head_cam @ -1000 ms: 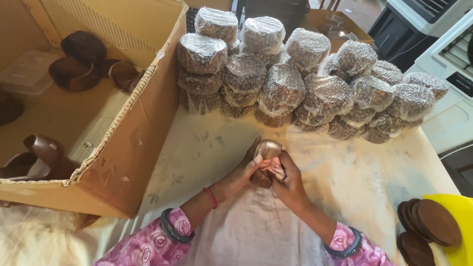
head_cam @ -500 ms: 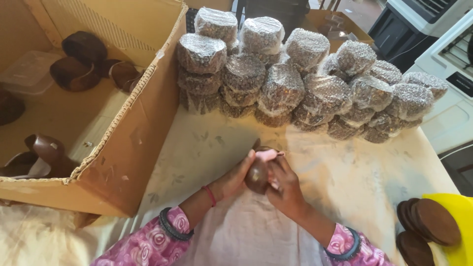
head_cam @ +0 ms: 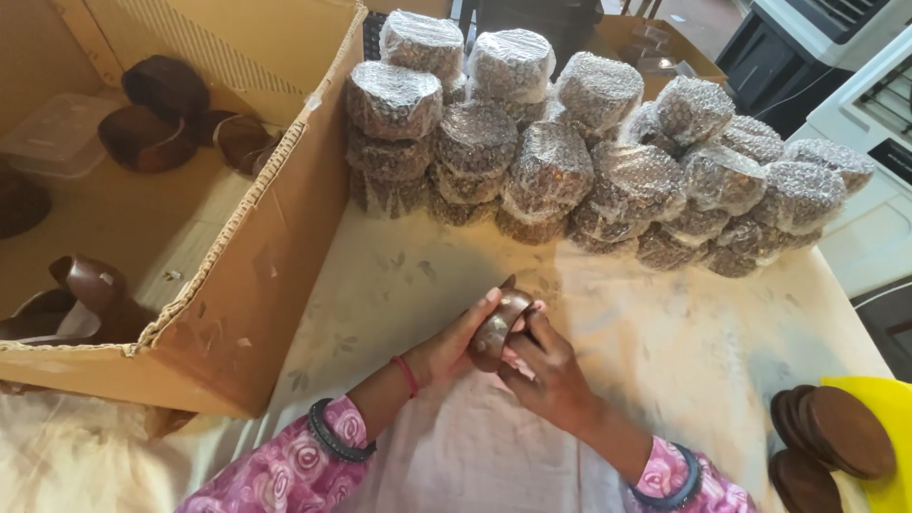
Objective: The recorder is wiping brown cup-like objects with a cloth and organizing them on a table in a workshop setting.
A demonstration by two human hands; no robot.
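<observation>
A dark brown rounded shell bowl [head_cam: 498, 326] is held on edge between both hands just above the cloth-covered table [head_cam: 684, 351]. My left hand [head_cam: 454, 344] cups it from the left with fingers curled along its rim. From the right, my right hand [head_cam: 549, 370] grips its lower side, thumb against the bowl. Both sleeves are pink and patterned, with dark bangles at the wrists.
A large open cardboard box [head_cam: 237, 285] at the left holds several loose brown bowls [head_cam: 152, 114]. A pile of bubble-wrapped round bundles [head_cam: 589, 161] fills the table's far side. Flat brown discs [head_cam: 831, 437] lie stacked beside a yellow object [head_cam: 888, 418] at the lower right.
The bowl has been turned from face-up to on edge, and both hands have dropped slightly toward me. A pink thing seen at the bowl earlier is no longer visible.
</observation>
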